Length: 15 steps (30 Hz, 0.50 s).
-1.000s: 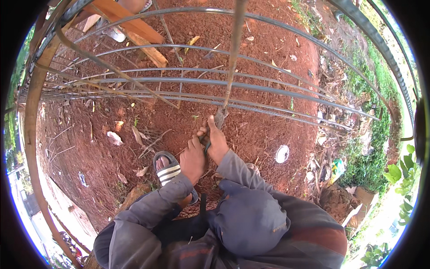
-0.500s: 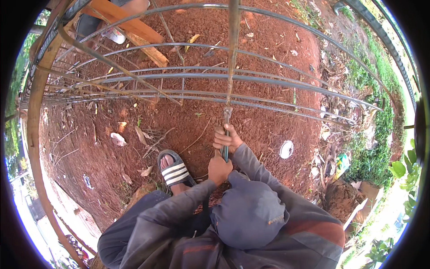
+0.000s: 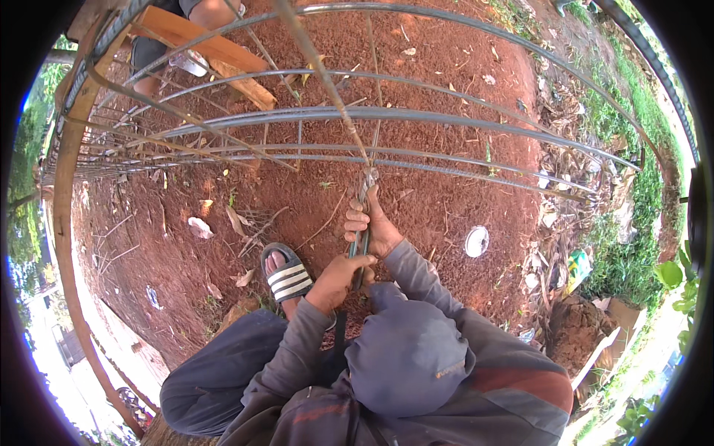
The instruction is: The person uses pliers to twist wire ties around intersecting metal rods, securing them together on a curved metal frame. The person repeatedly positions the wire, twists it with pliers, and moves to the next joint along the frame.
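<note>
A pair of metal pincers with greenish handles stands nearly in line with my forearms, its jaws at the lower end of a thin rusty steel bar. My right hand is wrapped around the handles just below the jaws. Lower down, my left hand closes on the handle ends with its thumb laid across them. The jaws meet the thin bar beside the lowest long steel rods. What exactly the jaws bite is too small to make out.
Long curved rods and stirrups form a cage, with a wooden post at left. An orange-brown plank lies near another person's legs, upper left. A round white lid rests on red soil. Litter and grass line the right side.
The thin bar now leans to the left at its top. My hands and the pincers have shifted slightly left, and my left hand has turned across the handles.
</note>
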### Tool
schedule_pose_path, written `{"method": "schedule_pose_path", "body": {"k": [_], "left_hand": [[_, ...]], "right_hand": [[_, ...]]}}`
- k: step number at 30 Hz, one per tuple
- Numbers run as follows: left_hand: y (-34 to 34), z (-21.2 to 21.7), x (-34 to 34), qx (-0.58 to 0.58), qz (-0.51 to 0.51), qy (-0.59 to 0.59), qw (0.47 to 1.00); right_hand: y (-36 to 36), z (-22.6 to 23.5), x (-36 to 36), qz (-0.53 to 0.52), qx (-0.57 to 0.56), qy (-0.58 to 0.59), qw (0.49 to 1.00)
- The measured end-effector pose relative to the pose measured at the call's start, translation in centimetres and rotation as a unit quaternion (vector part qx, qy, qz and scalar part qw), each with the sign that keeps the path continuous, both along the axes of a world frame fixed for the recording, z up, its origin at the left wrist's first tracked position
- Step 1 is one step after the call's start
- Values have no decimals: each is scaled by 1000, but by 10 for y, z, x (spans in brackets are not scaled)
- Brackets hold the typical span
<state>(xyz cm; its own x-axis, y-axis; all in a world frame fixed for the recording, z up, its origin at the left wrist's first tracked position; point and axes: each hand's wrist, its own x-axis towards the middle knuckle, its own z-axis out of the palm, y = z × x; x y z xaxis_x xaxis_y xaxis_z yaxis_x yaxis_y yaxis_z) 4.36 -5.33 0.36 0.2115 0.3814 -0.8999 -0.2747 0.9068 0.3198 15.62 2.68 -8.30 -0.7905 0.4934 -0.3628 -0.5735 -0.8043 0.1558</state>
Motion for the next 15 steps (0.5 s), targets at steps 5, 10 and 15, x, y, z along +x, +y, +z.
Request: {"method": "schedule_pose_path", "body": {"k": [5, 10, 15], "left_hand": [[39, 52, 2, -60, -15, 12, 998], [82, 88, -35, -122, -147, 16, 981], [116, 113, -24, -173, -190, 33, 966]], "right_hand": [[5, 35, -12, -55, -89, -62, 993], [0, 60, -9, -110, -4, -21, 994], [-16, 59, 19, -73, 78, -80, 991]]}}
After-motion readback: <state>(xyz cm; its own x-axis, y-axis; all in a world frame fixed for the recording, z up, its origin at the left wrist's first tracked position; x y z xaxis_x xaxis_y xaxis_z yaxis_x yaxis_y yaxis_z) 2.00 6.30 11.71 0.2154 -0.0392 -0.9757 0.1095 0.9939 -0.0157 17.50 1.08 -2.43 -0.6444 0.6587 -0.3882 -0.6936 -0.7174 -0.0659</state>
